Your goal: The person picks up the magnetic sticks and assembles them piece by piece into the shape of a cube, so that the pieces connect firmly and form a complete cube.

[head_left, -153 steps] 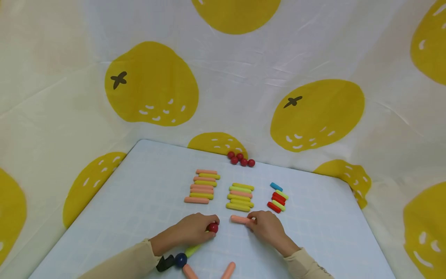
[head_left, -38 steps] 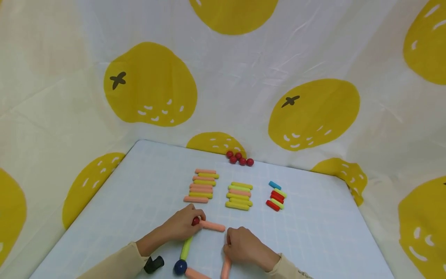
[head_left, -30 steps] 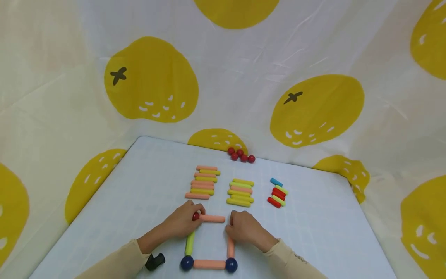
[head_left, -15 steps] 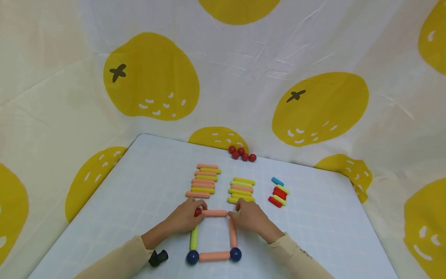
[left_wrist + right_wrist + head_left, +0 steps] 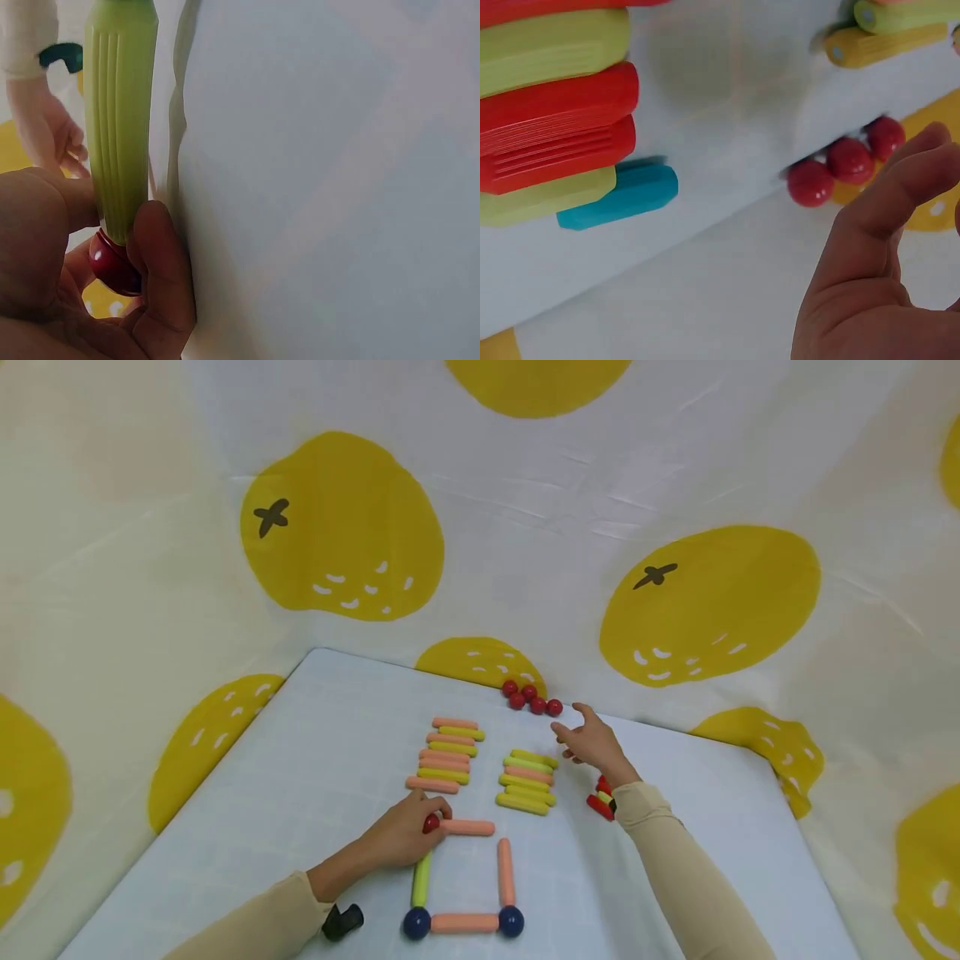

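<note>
My left hand [image 5: 401,831] pinches a red ball [image 5: 431,823] at the far left corner of a four-sided rod figure. A light green rod [image 5: 120,127] runs from that ball to a dark blue ball [image 5: 417,923]. One pink rod [image 5: 468,827] points right from the red ball. Along the near side, another pink rod [image 5: 465,923] joins the blue ball to a second one [image 5: 512,921], from which a third pink rod [image 5: 506,870] stands away. The far right corner has a gap. My right hand [image 5: 592,745], fingers spread, hovers just right of several loose red balls [image 5: 537,705].
Behind the figure lie a row of pink and yellow rods [image 5: 444,760] and a row of mostly yellow rods [image 5: 527,782]. Short red rods [image 5: 600,807] lie partly under my right sleeve; a short blue rod [image 5: 622,196] shows beside them. Patterned cloth [image 5: 525,527] rises behind the table.
My right hand has left the figure's far right corner and reached back toward the loose red balls. Earlier, a pink rod was brought to the red ball. My left hand keeps its hold.
</note>
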A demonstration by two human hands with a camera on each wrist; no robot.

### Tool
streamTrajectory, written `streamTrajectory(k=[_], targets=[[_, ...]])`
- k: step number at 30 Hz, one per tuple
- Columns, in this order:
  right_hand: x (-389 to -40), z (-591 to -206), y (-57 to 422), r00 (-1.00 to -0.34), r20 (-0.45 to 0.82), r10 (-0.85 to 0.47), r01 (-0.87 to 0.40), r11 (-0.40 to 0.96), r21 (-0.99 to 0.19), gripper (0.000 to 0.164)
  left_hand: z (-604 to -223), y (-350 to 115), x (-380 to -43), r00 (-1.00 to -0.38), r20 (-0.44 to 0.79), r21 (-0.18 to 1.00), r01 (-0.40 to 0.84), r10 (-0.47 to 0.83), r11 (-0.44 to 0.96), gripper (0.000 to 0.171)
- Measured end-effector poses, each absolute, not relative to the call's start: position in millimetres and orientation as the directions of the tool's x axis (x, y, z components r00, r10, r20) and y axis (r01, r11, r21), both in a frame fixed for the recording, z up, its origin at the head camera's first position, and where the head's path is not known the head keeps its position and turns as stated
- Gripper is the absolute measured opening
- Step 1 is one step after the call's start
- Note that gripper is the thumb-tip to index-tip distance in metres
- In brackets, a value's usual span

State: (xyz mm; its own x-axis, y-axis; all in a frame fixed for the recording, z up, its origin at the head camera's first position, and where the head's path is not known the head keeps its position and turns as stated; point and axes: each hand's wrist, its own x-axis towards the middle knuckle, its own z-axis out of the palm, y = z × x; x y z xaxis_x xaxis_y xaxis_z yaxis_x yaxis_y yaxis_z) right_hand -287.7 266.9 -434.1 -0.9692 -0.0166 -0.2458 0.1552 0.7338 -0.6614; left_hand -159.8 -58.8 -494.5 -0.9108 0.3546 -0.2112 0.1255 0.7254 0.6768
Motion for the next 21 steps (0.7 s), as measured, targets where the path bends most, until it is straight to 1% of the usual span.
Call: streamTrajectory(k=[3, 6, 12, 15, 21], targets=[[-312, -444, 269, -0.955, -0.296, -0.018, 0.209, 0.667, -0.715, 0.082, -495, -60, -160, -0.904, -0.218, 0.679, 0.131, 0.368, 0.723, 0.013], [-330, -452, 267, -0.951, -0.309, -0.006, 0.233, 0.646, -0.727, 0.080, -496, -62, -159, -0.905, -0.211, 0.675, 0.138, 0.369, 0.724, 0.014], [-349, -464, 271, -0.935, -0.352, 0.049, 0.299, 0.642, -0.706, 0.071, -497, -59, -157, -0.906, -0.200, 0.683, 0.145, 0.374, 0.716, 0.014], [-356, -469, 270, -0.923, -0.379, 0.066, 0.337, 0.614, -0.714, 0.070, -496, -59, -157, -0.908, -0.199, 0.679, 0.144, 0.370, 0.720, 0.014], [-368, -473, 264, -0.918, -0.391, 0.060, 0.347, 0.594, -0.725, 0.068, -493, -60, -159, -0.907, -0.230, 0.668, 0.116, 0.353, 0.735, 0.015]])
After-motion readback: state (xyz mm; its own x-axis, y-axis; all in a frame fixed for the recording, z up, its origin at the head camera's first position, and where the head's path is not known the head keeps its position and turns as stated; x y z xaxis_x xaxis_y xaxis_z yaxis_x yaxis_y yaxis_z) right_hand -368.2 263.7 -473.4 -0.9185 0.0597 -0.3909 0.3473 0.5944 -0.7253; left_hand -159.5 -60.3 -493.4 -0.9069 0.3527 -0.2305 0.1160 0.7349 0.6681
